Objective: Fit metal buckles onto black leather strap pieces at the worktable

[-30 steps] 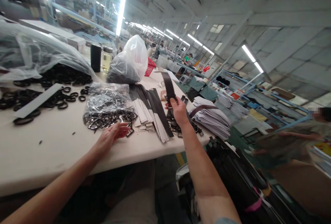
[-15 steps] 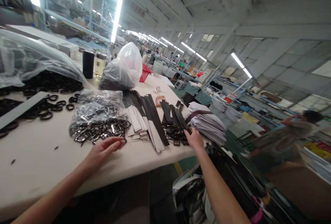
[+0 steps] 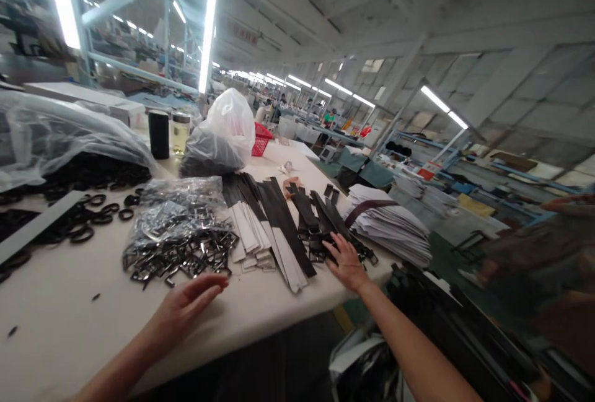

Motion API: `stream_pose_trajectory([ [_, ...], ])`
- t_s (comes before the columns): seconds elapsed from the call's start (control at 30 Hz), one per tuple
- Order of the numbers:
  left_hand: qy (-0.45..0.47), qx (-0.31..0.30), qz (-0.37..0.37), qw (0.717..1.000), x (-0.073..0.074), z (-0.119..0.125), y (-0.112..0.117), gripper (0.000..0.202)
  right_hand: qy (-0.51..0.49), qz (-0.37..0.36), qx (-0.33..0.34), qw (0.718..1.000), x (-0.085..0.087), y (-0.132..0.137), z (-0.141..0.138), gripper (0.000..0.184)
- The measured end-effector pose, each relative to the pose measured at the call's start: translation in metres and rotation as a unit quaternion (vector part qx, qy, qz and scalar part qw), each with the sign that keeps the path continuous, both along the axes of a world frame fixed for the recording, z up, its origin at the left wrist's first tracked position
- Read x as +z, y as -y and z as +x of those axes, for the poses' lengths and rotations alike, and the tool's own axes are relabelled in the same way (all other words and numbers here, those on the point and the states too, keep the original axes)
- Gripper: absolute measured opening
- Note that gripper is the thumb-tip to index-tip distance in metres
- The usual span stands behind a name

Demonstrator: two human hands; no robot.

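My left hand [image 3: 191,303] hovers over the near part of the table, fingers stretched and thumb apart, with nothing visible in it. Just beyond it lies a heap of dark metal buckles [image 3: 186,259], partly inside a clear plastic bag [image 3: 174,210]. My right hand [image 3: 346,264] is spread open, its fingertips at a pile of black straps with buckles [image 3: 316,235], holding nothing that I can see. Between the hands lie black straps with white ends [image 3: 283,222], fanned side by side.
A banded stack of white sheets [image 3: 395,222] stands at the table's right edge. Black loops [image 3: 81,233], a tied plastic bag [image 3: 223,135], a jar [image 3: 180,134], a black cylinder [image 3: 158,135] and a red basket [image 3: 261,139] are also there. A person [image 3: 534,253] is blurred at right.
My right hand has opened from a closed grip at a black strap and spread over the pile. A buckled strap end now shows right of it. My left fingers have parted. The view has shifted.
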State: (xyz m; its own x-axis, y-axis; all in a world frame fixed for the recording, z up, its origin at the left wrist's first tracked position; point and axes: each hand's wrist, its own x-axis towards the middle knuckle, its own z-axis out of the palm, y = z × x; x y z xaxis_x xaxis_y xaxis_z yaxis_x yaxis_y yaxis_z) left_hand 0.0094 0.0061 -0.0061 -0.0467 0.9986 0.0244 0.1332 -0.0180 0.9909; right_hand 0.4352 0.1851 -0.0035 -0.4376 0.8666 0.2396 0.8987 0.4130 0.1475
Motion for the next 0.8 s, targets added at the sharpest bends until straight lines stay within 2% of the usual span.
stream_pose_trajectory([
  [0.13, -0.024, -0.010, -0.011, 1.000, 0.005, 0.000, 0.000, 0.042, -0.014, -0.026, -0.006, 1.000, 0.005, -0.023, 0.006, 0.047],
  [0.23, -0.037, -0.014, -0.008, 0.999, 0.008, 0.000, 0.001, 0.042, -0.042, -0.008, -0.023, 0.999, 0.007, -0.024, 0.005, 0.047],
  [0.3, -0.048, -0.020, -0.003, 0.999, 0.008, 0.000, 0.001, 0.041, -0.083, 0.033, -0.068, 0.994, 0.003, -0.020, 0.006, 0.055],
  [0.4, -0.078, -0.034, 0.009, 0.996, 0.007, 0.000, 0.002, 0.038, -0.160, 0.093, -0.181, 0.966, -0.007, -0.017, 0.013, 0.065],
  [0.47, -0.094, -0.046, 0.018, 0.994, 0.005, 0.001, 0.002, 0.035, -0.196, 0.092, -0.235, 0.948, -0.014, -0.020, 0.019, 0.065],
  [0.53, -0.099, -0.055, 0.025, 0.993, 0.003, 0.002, 0.002, 0.032, -0.215, 0.067, -0.255, 0.940, -0.017, -0.027, 0.022, 0.060],
  [0.67, -0.087, -0.056, 0.034, 0.994, 0.000, 0.002, 0.001, 0.029, -0.226, 0.035, -0.260, 0.938, -0.002, -0.035, 0.017, 0.047],
  [0.8, -0.074, -0.053, 0.038, 0.995, 0.001, 0.002, 0.000, 0.029, -0.220, 0.062, -0.234, 0.945, 0.028, -0.023, -0.014, 0.057],
])
